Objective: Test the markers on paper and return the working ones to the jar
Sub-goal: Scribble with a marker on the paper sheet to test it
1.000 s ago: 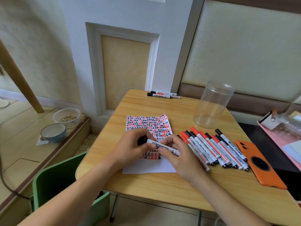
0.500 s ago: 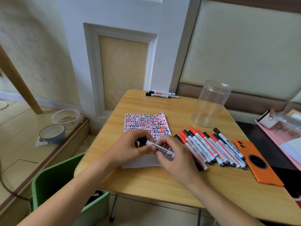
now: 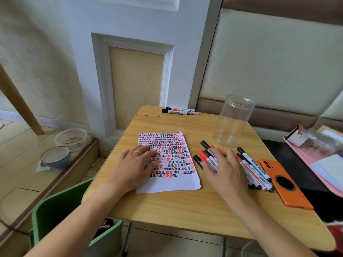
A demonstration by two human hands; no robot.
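A white paper sheet (image 3: 178,184) covered in red and black test marks lies in the middle of the wooden table (image 3: 185,208). My left hand (image 3: 136,164) rests flat on the sheet's left side, fingers straight. To the right lies a row of several black- and red-capped markers (image 3: 254,167). My right hand (image 3: 225,168) lies over that row with fingers spread, touching the markers. An empty clear plastic jar (image 3: 233,120) stands upright behind the row. Three more markers (image 3: 179,111) lie at the table's far edge.
An orange phone (image 3: 284,184) lies face down right of the marker row. A pink tray (image 3: 315,164) with clutter sits further right. A green chair (image 3: 55,216) stands at the table's near left. Two bowls (image 3: 55,156) sit on the floor to the left.
Both hands held one black-capped marker over the paper before. Now my left hand lies flat on the sheet and my right hand has moved right onto the marker row.
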